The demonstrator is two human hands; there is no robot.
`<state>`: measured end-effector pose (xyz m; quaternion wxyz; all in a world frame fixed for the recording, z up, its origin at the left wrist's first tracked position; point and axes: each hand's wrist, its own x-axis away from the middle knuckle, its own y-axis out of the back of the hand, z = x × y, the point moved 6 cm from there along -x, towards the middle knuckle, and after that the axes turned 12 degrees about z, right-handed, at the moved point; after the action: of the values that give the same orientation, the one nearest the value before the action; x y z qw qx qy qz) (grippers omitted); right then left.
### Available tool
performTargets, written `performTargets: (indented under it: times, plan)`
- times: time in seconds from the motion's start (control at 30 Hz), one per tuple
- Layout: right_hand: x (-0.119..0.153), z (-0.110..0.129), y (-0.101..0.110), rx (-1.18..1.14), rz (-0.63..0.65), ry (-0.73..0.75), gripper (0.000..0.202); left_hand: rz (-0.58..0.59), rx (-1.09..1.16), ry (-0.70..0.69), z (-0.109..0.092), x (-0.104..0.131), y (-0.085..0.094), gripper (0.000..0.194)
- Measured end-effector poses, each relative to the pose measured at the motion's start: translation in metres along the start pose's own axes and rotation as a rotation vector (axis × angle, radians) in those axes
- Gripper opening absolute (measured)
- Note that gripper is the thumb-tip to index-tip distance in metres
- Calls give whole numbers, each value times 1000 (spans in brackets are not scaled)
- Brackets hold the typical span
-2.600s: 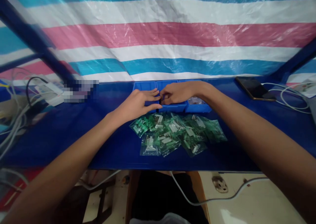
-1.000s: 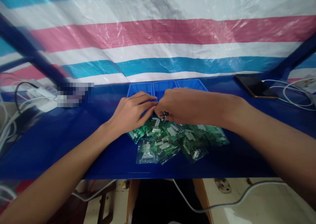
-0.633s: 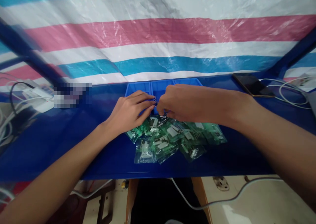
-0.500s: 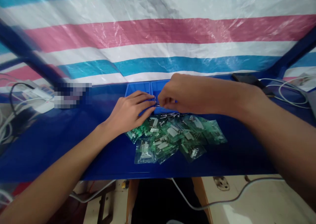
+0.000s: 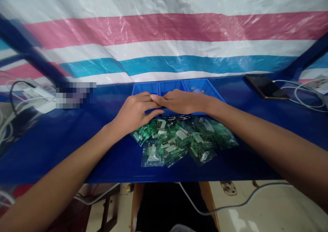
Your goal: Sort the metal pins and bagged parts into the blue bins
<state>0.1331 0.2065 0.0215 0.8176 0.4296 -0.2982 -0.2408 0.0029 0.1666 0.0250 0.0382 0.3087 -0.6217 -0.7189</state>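
My left hand (image 5: 137, 111) reaches over the left and middle blue bins (image 5: 172, 86), fingers bent together and thumb a little lower. My right hand (image 5: 183, 101) comes in from the right, its thumb and fingers drawn together against the left fingertips. Whatever lies between the two hands is hidden. Just below them are loose metal screws or pins (image 5: 180, 117). Nearer to me is a pile of small clear bags (image 5: 181, 133) holding screws, white pieces and green pieces.
The right-hand bin (image 5: 214, 92) holds something clear and shiny. A phone (image 5: 266, 86) and white cables (image 5: 307, 92) lie at the right of the blue table (image 5: 107, 163). More cables (image 5: 23, 104) are at the left. A striped plastic sheet (image 5: 164, 29) hangs behind.
My right hand has lowered and flattened, its fingers now reaching across the left fingertips. The right bin and the phone have come into fuller view. My left hand has hardly moved.
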Motion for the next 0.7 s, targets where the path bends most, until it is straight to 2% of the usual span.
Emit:
performTargets:
  times: [0.13,0.23,0.4,0.53,0.7]
  plan:
    - [0,-4,1,-45,52,-39,64,14,16,23,0,-1,1,39]
    - [4,-8,7,-83,98,1,58,-12,20,15,-1,-1,2,39]
    - [10,-15,15,-165,193,139,18,-29,12,12,-2,1,0,40]
    - [7,-23,20,-227,179,171,14,-28,-1,9,-1,2,-1,41]
    - [6,-35,29,-283,87,151,10,-1,-70,35,-2,2,1,48]
